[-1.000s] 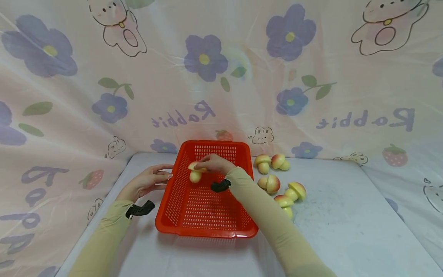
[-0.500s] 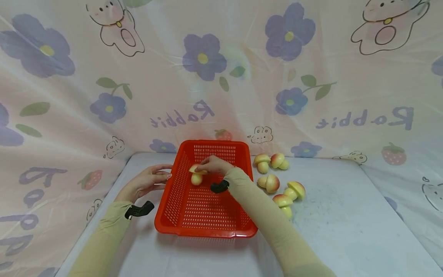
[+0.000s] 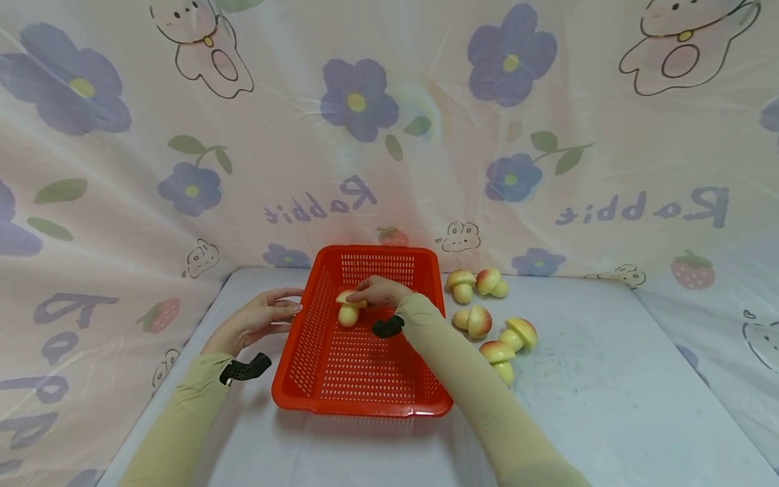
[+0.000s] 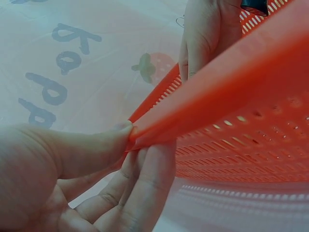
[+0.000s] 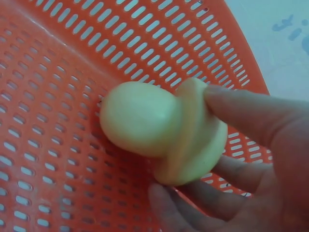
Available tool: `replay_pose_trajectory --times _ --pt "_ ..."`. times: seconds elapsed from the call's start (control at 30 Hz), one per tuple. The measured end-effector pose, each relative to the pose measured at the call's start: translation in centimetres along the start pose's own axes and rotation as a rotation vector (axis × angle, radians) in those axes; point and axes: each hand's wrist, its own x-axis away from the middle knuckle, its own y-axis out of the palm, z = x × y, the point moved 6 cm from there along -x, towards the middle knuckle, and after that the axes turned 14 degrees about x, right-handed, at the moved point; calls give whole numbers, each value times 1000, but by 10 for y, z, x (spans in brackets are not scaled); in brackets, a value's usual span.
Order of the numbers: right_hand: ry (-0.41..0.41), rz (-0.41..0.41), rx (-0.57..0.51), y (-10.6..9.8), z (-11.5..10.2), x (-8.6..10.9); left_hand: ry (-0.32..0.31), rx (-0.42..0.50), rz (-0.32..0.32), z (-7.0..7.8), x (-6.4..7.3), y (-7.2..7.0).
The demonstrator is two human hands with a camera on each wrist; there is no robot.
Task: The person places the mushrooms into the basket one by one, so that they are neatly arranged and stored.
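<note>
The mushroom (image 3: 349, 315) was inside the red basket (image 3: 365, 410), toward the left wall, in the grip of the right hand (image 3: 382, 291). The thumb and fingers pinched its cap from opposite sides, and the stem stuck out free. Whether the stem touched the basket's bottom could not be told.

It looked light and stiff — a toy of hard foam or plastic, most likely — with a smooth skin that might slip a little under dry fingertips. The broad cap seemed the best place to hold, since its edge gave the fingers something to catch; the rounded stem would probably turn more easily in a pinch. Nothing about it looked fragile.

The left hand (image 3: 258, 319) pinched the basket's left rim, thumb above and fingers underneath. The basket's thin, slotted walls would likely flex if squeezed hard. No other mushroom could be seen inside it. Five more mushrooms (image 3: 479, 322) lay on the white table (image 3: 608, 379), just beyond the basket's right side — some touching, all at different angles.
</note>
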Motion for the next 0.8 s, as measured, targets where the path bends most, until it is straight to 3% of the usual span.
replay_pose_trajectory --times 0.23,0.43,0.8 --pt "56 51 -51 -2 4 1 -3 2 -4 -1 -1 0" --pt "52 58 -61 -3 4 3 -2 -8 -1 0 -1 0" --pt "30 6 -88 4 3 -1 3 -16 -1 0 -1 0"
